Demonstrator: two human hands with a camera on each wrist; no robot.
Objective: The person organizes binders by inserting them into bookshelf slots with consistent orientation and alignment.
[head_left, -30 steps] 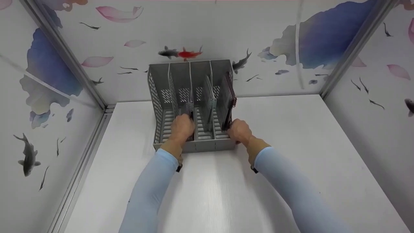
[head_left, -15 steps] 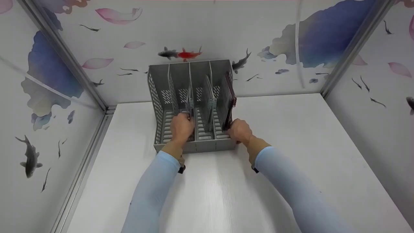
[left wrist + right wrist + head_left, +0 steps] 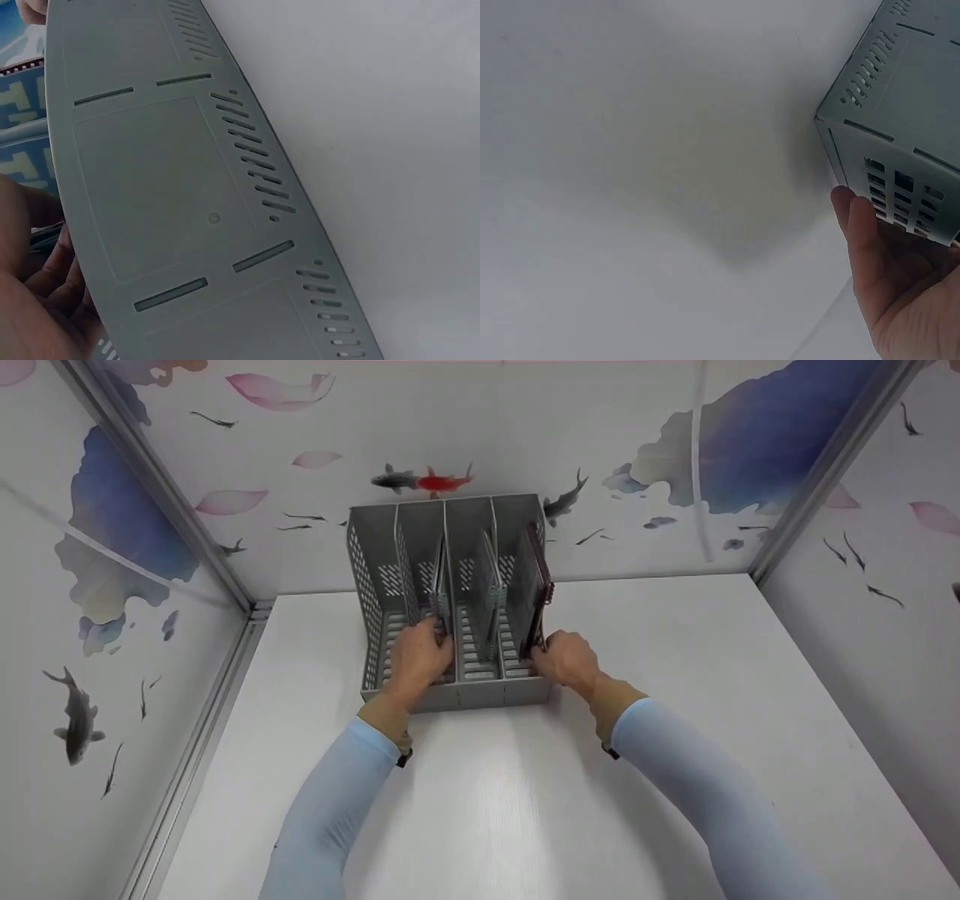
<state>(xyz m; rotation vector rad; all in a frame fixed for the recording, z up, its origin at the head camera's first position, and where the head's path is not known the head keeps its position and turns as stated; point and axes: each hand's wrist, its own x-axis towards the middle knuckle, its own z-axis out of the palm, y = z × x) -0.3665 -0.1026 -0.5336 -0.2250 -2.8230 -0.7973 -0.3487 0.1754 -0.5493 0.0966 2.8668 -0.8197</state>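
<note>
A grey file organizer (image 3: 480, 696) with several upright compartments stands against the back wall in the head view. My left hand (image 3: 418, 656) reaches into its second compartment from the left and pinches the lower front edge of a spiral notebook (image 3: 438, 577). In the left wrist view, curled fingers (image 3: 64, 281) show behind the organizer's front lip. My right hand (image 3: 568, 661) grips the right side wall near the front corner. The right wrist view has its fingers (image 3: 862, 232) along the outside of the slotted wall; the thumb is hidden there.
Another spiral notebook (image 3: 486, 592) stands in the third compartment, and a dark red-edged one (image 3: 531, 592) leans in the rightmost. The white table (image 3: 675, 660) is bounded by printed panels with metal frame posts (image 3: 161, 495) at the corners.
The notebook at my left hand stands more upright and shows more of its spiral. My right hand has shifted slightly up and right at the organizer's wall. The head view has shifted a little.
</note>
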